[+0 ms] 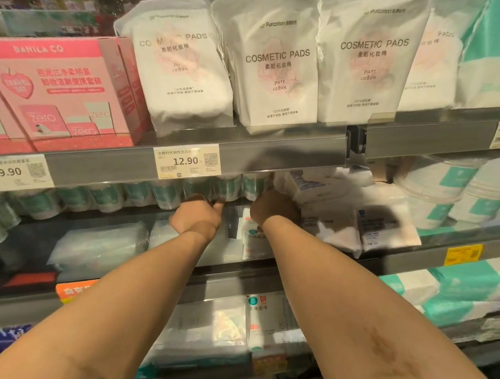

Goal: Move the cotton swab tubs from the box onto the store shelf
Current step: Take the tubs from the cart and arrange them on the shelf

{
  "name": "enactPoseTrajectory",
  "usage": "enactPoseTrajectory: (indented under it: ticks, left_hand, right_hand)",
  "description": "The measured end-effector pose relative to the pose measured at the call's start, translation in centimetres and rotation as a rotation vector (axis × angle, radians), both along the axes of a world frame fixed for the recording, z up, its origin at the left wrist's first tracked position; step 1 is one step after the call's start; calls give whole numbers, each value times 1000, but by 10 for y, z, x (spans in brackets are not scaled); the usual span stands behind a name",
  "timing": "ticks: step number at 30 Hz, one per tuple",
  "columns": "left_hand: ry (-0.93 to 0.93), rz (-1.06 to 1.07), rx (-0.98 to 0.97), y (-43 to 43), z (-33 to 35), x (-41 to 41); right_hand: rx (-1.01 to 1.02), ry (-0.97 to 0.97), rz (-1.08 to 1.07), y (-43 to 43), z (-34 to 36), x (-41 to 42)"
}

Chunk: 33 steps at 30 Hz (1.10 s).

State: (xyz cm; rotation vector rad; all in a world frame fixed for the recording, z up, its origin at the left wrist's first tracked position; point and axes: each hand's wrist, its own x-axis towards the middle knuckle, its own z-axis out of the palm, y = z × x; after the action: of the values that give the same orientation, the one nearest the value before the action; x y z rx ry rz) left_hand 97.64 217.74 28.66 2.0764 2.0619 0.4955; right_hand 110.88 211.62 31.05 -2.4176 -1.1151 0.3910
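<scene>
A row of clear cotton swab tubs (165, 195) with teal labels stands on the middle store shelf (429, 248), partly hidden under the upper shelf's rail. Both my arms reach in to the right end of that row. My left hand (197, 218) grips a tub (198, 188) from below and behind, thumb pointing right. My right hand (273, 210) grips the end tub (256, 186), with its fingers hidden behind the hand. Another tub (228, 188) stands between the two. The box is out of view.
White packets (336, 221) lie right of the tubs, with larger round tubs (432, 197) beyond. Cosmetic pad bags (277, 70) and pink boxes (61, 92) fill the shelf above, behind a metal rail (273, 158) with price tags. Lower shelves hold wrapped packs (97, 248).
</scene>
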Motion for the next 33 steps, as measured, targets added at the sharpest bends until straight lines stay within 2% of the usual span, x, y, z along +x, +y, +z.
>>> enactPoseTrajectory:
  ticks: [3, 7, 12, 15, 17, 19, 21, 26, 33]
  left_hand:
    - [-5, -70, -49, -10, 1, -3]
    - [-101, -179, -149, -22, 11, -13]
    - [-170, -323, -150, -43, 30, -30]
    - [-209, -413, -133, -71, 53, -29]
    - [-301, -437, -157, -84, 63, -28]
    - [-447, -539, -118, -112, 71, -24]
    - [-504, -613, -79, -142, 75, -18]
    - [-490, -864, -193, -233, 65, -8]
    - [-296, -1158, -435, -372, -2, 14]
  right_hand:
    - [-5, 3, -19, -9, 3, -4]
    - [-14, 80, 1, -24, 11, -17]
    - [-168, 211, 46, -53, 32, -43]
    - [67, 215, -101, -85, 41, -46]
    - [222, 238, -185, -101, 44, -47]
    - [283, 250, -309, -143, 54, -51]
    - [311, 238, -418, -178, 56, -52]
    - [251, 181, -606, -280, 27, -55]
    - [56, 226, -807, -445, -36, -62]
